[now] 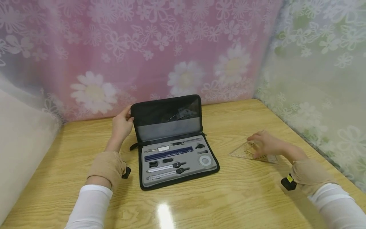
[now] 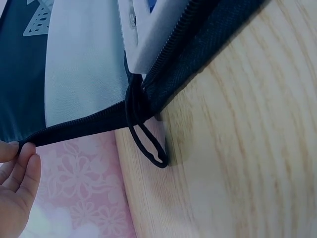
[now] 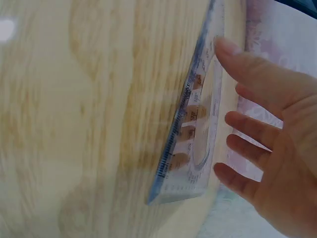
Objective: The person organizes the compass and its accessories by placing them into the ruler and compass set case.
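Note:
A black zip case [image 1: 164, 111] of drawing instruments lies unzipped in the middle of the table, its lid raised. My left hand [image 1: 122, 125] pinches the lid's upper left edge between thumb and fingers; the left wrist view shows this hand [image 2: 20, 186] at the zip border [image 2: 79, 126]. To the right of the case is a clear triangular set square [image 1: 238, 152]. Over it hovers my right hand [image 1: 268, 145]. In the right wrist view this hand [image 3: 290, 124] has spread, slightly bent fingers, the thumb tip close to or touching the set square [image 3: 185, 173].
The case's grey tray holds two compasses [image 1: 168, 168], blue pencils [image 1: 168, 154], a white eraser [image 1: 163, 148], a sharpener [image 1: 153, 164] and a white ring-shaped item [image 1: 205, 160]. A zip-pull loop [image 1: 133, 146] sticks out left. Floral curtains [image 1: 183, 57] border the wooden table [image 1: 223, 200].

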Action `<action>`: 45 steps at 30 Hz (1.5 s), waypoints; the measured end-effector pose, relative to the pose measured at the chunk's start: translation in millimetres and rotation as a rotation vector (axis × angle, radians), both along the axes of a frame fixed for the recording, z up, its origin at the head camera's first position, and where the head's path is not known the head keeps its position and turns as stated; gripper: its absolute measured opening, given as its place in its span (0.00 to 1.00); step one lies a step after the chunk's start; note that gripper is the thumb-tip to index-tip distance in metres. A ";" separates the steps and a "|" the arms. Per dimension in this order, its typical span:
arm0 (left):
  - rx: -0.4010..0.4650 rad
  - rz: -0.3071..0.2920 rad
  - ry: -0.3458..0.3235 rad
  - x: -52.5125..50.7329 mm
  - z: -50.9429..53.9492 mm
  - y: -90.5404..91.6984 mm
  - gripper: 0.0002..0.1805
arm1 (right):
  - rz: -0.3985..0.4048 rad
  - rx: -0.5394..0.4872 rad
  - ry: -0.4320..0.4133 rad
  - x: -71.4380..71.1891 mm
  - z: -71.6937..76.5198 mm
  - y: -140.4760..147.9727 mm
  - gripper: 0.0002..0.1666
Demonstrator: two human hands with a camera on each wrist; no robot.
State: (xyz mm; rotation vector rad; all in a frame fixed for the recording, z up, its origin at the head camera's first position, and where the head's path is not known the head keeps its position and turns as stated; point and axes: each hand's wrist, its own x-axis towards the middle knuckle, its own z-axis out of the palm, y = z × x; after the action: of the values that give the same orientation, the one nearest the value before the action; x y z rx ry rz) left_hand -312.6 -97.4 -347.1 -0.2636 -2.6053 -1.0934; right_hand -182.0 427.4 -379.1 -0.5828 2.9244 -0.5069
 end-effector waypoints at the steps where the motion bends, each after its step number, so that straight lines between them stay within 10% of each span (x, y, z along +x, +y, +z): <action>1: 0.001 0.002 -0.007 0.5 0.0 0.0 0.28 | 0.010 0.036 -0.006 0.5 -0.4 -0.4 0.45; 26: 0.014 -0.006 -0.028 -1.3 0.2 3.5 0.29 | -0.006 0.218 -0.107 -8.4 1.2 5.8 0.41; 45: 0.026 0.004 -0.053 1.7 1.3 1.9 0.29 | -0.027 0.169 0.078 -0.4 -12.0 11.9 0.43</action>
State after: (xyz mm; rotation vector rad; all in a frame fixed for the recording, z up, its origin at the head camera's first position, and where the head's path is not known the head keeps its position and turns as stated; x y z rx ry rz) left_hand -310.9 -95.5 -345.9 -0.2272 -2.6345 -1.1472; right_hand -182.4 439.3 -391.1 -0.5536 3.0124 -0.2412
